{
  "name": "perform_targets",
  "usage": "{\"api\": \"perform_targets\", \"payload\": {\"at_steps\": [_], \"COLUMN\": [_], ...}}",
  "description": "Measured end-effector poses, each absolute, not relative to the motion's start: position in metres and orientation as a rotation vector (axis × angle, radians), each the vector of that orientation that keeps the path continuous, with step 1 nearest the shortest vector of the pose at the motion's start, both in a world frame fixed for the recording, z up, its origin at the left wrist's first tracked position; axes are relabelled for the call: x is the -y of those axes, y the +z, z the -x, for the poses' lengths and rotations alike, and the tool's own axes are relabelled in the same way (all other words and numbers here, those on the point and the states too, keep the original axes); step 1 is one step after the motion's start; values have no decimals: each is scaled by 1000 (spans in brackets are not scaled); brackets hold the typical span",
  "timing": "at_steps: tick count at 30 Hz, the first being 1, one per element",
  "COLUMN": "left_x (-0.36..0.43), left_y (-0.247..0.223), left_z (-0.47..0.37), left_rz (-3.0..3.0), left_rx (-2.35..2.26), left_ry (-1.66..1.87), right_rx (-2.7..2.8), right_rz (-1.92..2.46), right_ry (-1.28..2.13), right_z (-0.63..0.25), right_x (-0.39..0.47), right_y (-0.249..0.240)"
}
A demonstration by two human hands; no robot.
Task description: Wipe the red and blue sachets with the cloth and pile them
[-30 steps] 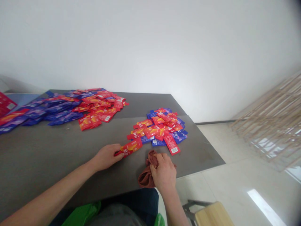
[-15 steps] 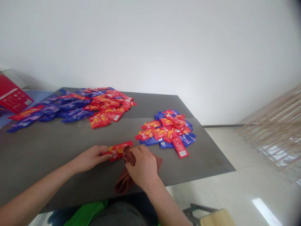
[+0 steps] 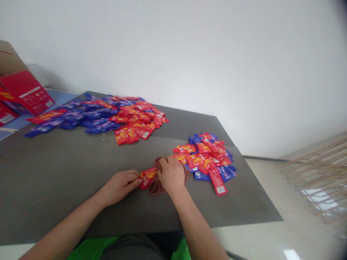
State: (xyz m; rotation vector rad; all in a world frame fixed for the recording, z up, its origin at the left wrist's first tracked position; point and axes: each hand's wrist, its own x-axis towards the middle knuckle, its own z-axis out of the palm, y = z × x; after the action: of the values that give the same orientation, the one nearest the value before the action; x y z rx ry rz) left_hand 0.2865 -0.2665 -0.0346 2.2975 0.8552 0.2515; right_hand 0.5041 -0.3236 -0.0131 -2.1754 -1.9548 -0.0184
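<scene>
On the grey table, my left hand [image 3: 123,184] pinches the left end of a red packet [image 3: 148,177] with orange fruit print. My right hand [image 3: 170,175] is closed on a brown cloth [image 3: 156,187], which lies against the packet's right end and covers it. Just right of the cloth is a small pile of red and blue packets [image 3: 206,159], one red packet [image 3: 217,182] sticking out towards the near edge. A larger heap has blue packets [image 3: 94,113] at its left and red packets [image 3: 138,121] at its right.
Red printed boxes [image 3: 29,92] stand at the far left on a blue surface [image 3: 61,96]. A white wall [image 3: 189,57] runs behind the grey table [image 3: 67,173]. Blurred wooden slats [image 3: 320,177] are beyond the table's right end.
The view has shifted, showing more of the boxes at left. Both hands, the packet and the cloth are closer to the small pile, and the cloth is more bunched under my right hand.
</scene>
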Motion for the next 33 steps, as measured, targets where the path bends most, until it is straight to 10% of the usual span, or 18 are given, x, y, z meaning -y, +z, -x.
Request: {"api": "perform_targets", "payload": {"at_steps": [33], "left_x": [257], "left_y": [-40], "left_z": [-279], "left_rz": [-2195], "left_rx": [-837], "left_ry": [302], "right_rx": [1955], "right_rz": [2041], "right_ry": [124], "right_z": [-457], "right_x": [343], "right_y": [-19]}}
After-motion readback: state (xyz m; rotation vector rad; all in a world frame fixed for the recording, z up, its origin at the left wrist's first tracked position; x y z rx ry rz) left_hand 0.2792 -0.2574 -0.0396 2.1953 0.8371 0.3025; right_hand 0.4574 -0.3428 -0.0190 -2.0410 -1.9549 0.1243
